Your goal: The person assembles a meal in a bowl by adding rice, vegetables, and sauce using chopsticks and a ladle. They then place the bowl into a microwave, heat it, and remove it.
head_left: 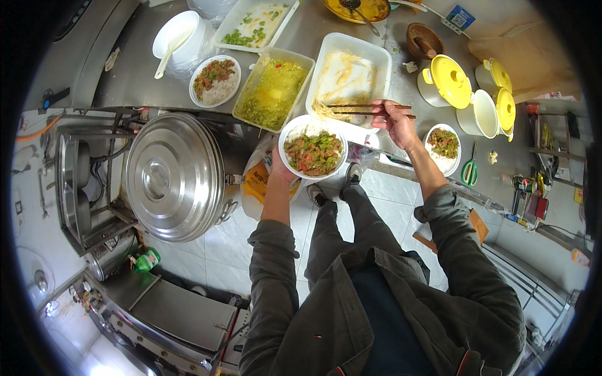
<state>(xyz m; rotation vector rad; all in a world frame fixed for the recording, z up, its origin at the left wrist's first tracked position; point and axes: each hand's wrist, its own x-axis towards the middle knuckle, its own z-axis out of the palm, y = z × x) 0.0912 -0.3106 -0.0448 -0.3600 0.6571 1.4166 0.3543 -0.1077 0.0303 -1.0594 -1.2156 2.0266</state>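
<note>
My left hand (282, 165) grips the side of a round white bowl (281, 143) and holds it up near the counter's front edge. White rice and a brown stir-fry of meat with green peppers (311, 154) fill the bowl. My right hand (397, 123) is closed around a pair of dark wooden chopsticks (364, 113). Their tips reach left into the near corner of a white rectangular tub (387, 66), beside pale yellow shreds (325, 110). Just left of the tub stands a clear container of yellow-green chopped food in liquid (271, 86).
More filled bowls (214, 60) (459, 156) stand on the steel counter, left and right. Beyond are a tray with chopped greens (233, 46), a white bucket (164, 28), yellow-lidded pots (436, 88) and green-handled scissors (469, 172). A large lidded steel pot (172, 178) stands at left.
</note>
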